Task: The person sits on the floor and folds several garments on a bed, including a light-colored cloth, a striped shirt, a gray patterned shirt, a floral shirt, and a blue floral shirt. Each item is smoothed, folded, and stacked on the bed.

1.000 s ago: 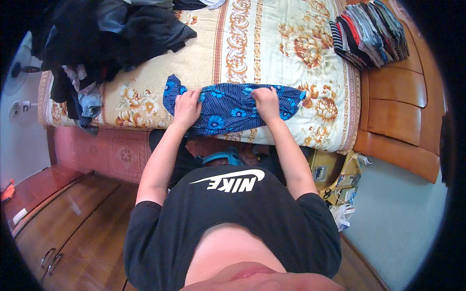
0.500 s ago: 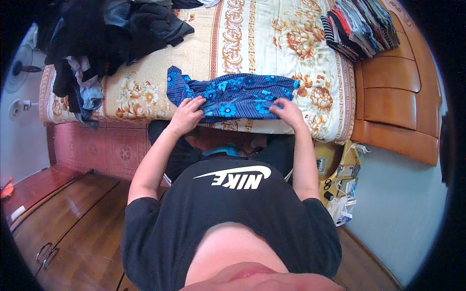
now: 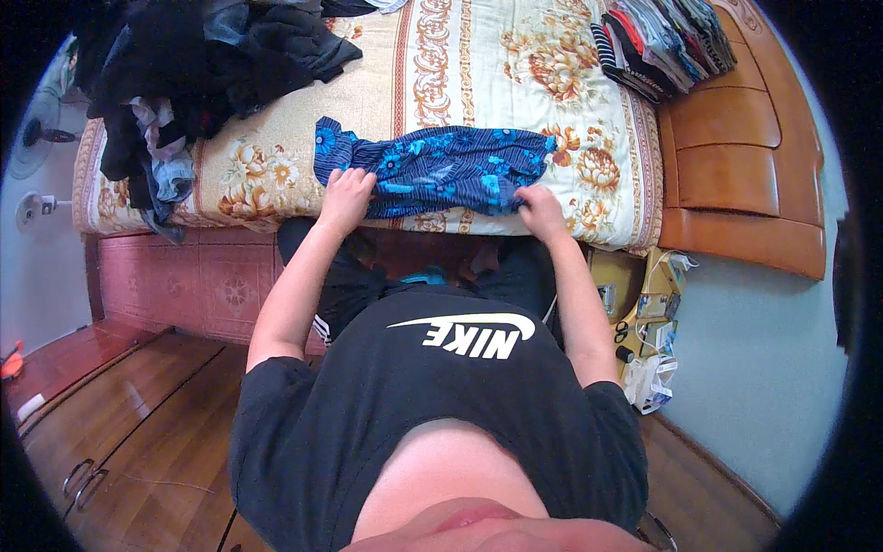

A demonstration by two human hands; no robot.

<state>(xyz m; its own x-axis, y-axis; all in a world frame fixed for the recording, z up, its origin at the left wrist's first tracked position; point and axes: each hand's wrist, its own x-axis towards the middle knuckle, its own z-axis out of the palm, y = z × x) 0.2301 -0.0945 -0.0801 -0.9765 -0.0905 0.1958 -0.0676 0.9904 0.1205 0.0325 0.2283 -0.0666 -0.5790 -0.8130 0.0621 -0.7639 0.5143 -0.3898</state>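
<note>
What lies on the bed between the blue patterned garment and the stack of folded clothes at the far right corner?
Nothing: in the head view, only bare floral bedspread separates the blue patterned garment from the stack of folded clothes.
</note>
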